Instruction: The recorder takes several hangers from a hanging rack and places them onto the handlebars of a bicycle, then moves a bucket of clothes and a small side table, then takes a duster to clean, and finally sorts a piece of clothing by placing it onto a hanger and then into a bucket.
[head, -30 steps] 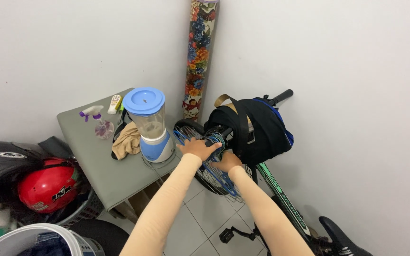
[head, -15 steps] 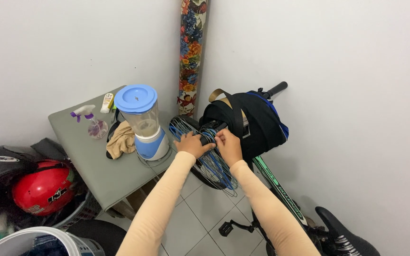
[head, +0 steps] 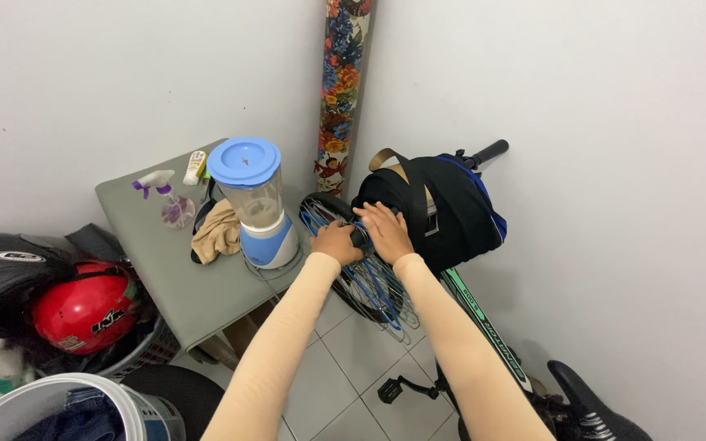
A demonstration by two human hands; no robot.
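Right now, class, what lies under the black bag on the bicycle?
The black bag drapes over the handlebar; one grip sticks out. Both hands rest beside it. The middle of the bar is covered.

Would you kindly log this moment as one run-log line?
left hand: gripping bicycle handlebar | right hand: flat on black bag | blue hangers: hanging below | blender: on table

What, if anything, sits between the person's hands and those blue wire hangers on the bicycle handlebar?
Nothing visible does. The left hand already grips the bundle of blue hangers at the handlebar, and the right hand rests flat just beside it, against the black bag.
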